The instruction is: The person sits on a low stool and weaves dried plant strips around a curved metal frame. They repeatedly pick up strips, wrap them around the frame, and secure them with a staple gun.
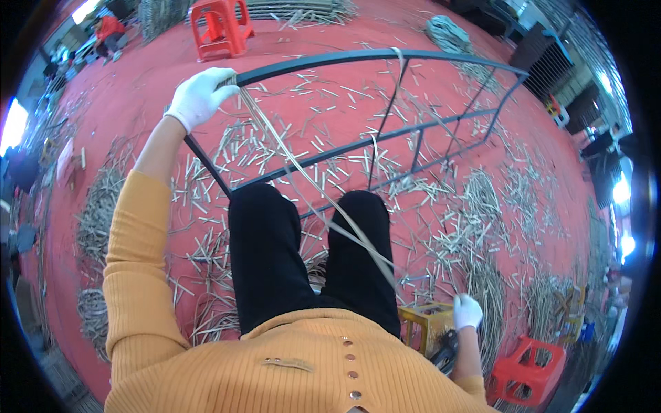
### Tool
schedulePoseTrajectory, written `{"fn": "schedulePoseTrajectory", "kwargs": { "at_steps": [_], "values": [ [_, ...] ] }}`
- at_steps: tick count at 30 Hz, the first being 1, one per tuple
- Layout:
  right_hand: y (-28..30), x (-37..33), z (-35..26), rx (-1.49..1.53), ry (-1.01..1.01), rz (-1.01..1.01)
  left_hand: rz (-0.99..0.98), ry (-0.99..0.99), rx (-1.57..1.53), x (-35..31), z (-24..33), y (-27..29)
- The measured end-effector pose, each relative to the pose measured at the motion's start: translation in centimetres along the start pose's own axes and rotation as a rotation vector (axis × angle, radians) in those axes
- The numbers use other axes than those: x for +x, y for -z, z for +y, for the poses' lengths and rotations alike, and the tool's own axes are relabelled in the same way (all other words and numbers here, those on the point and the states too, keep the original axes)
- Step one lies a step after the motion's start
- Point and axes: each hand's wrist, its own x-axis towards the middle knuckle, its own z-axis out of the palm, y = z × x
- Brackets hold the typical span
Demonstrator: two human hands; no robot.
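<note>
A dark metal frame (313,62) stands tilted in front of my knees, with several bars and thin uprights. At its near left corner, my left hand (200,98), in a white glove, is closed around the top bar where pale strips are wrapped. From that corner, long flat weaving strips (299,168) run slantwise down across my lap to the right. My right hand (467,311), also gloved, is low at my right side beside a yellow stool (430,320). Its fingers look curled; what they hold, if anything, does not show. A few strips hang looped on the frame's bars.
Cut strip scraps (330,155) litter the red floor (144,89). Bundles of strips (103,213) lie left and right. One red stool (219,27) stands beyond the frame, another red stool (527,372) at lower right. A person (108,34) crouches far left.
</note>
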Motion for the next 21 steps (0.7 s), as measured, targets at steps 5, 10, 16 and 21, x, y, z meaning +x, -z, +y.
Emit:
{"fn": "schedulePoseTrajectory", "kwargs": {
  "at_steps": [5,10,16,21],
  "values": [
    [11.9,4.7,-30.2,1.077,0.615,0.151,0.006,-0.011,-0.127,-3.2,0.7,0.8],
    [19.1,4.8,-51.3,1.629,1.119,-0.283,0.029,-0.031,-0.080,-7.6,5.2,2.0],
    [17.4,5.8,-54.9,1.727,1.164,-0.589,0.129,-0.117,0.075,-9.3,7.3,1.6],
    [19.2,0.8,-49.4,1.577,1.036,-0.533,0.106,-0.217,-0.002,-8.1,5.8,1.9]
  ]
}}
